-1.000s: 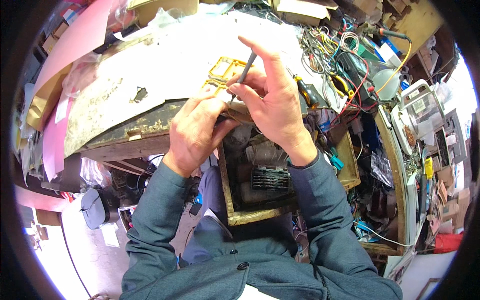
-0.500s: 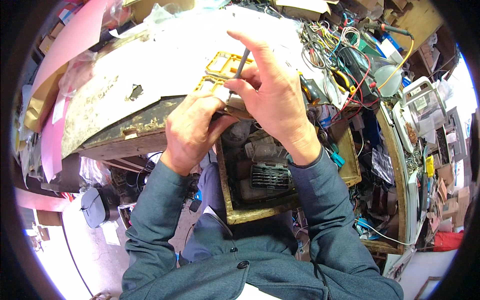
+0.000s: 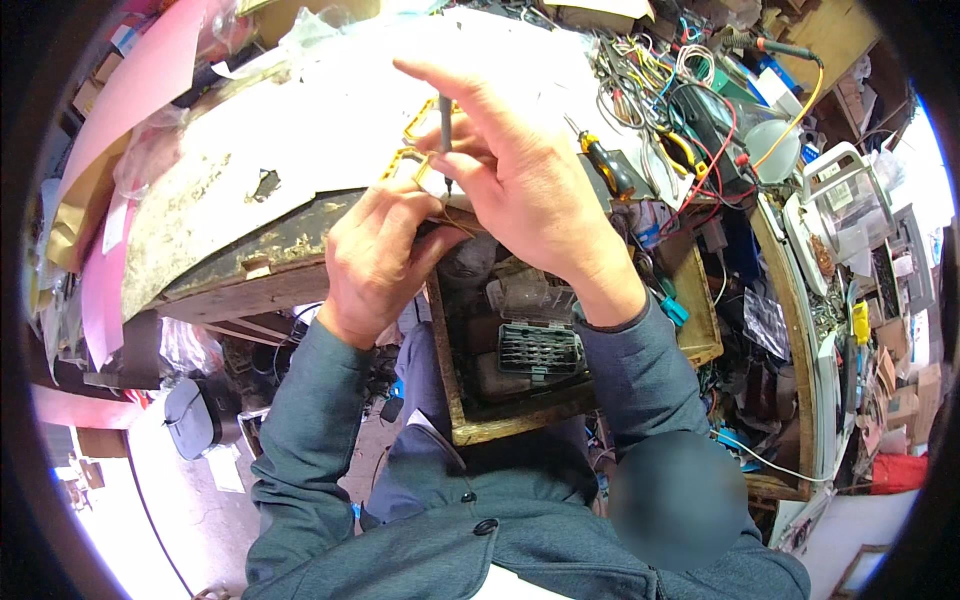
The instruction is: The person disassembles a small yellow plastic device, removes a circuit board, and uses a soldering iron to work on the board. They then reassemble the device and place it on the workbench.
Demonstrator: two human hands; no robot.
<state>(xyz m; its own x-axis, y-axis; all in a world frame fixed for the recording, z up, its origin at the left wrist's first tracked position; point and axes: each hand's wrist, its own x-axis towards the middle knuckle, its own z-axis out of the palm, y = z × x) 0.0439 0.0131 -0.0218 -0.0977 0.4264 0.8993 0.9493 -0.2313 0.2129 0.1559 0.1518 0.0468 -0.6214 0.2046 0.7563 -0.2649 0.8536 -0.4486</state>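
My right hand (image 3: pixel 530 190) pinches a slim dark screwdriver (image 3: pixel 446 125) between thumb and fingers, its forefinger stretched out. The driver stands nearly upright, tip down beside my left fingertips. My left hand (image 3: pixel 372 255) is closed on a small thin piece (image 3: pixel 458 222) with a yellowish edge, held at the bench's front edge. Fingers cover most of that piece, so its kind is unclear. Just beyond my hands, a yellow plastic frame (image 3: pixel 400 160) lies on the bench, partly hidden by them.
An open wooden drawer (image 3: pixel 520 425) below my hands holds a case of small bits (image 3: pixel 540 350). A yellow-and-black screwdriver (image 3: pixel 608 168) lies on the bench (image 3: pixel 230 215), right of my hands. Farther right are tangled wires (image 3: pixel 640 85), pliers (image 3: pixel 682 152) and a clear plastic box (image 3: pixel 845 205).
My right hand has moved left, and the screwdriver in it has come closer to upright. The piece in my left hand has tilted. More of the yellow-and-black screwdriver now shows.
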